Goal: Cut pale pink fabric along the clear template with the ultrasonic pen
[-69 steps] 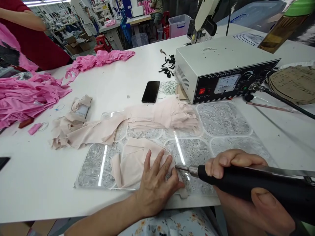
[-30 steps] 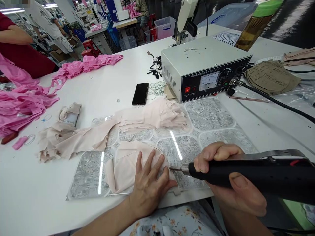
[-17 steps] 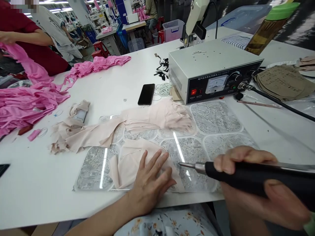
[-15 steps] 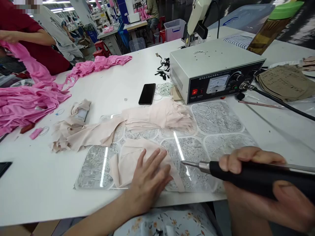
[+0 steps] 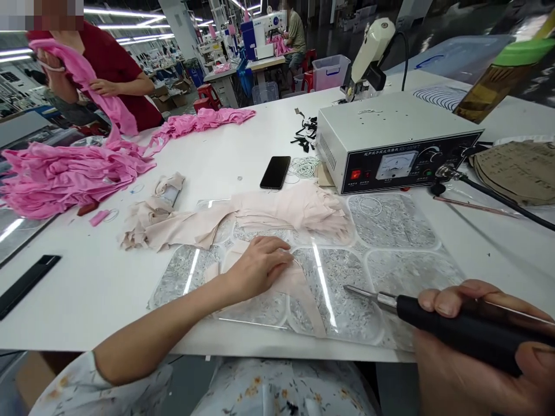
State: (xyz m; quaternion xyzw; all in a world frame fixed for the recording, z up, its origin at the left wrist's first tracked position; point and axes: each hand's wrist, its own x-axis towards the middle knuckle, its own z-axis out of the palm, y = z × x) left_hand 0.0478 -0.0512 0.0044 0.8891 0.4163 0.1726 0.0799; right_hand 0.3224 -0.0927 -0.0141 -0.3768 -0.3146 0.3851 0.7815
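Snugly, the right hand (image 5: 472, 364) clasps a tool (image 5: 459, 326); left hand (image 5: 258, 264) over cloth (image 5: 300, 284), grip unclear.

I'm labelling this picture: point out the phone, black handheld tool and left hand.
Phone (image 5: 276, 172), head view: middle of its dark screen.
Black handheld tool (image 5: 459, 331), head view: side of its handle.
Left hand (image 5: 257, 267), head view: back of the hand.

A black phone (image 5: 275, 172) lies between pink cloth (image 5: 73, 178) and a bottle (image 5: 489, 88).

Tube lights (image 5: 125, 13) shine beside a pale pillar (image 5: 178, 26), above red stools (image 5: 210, 95).
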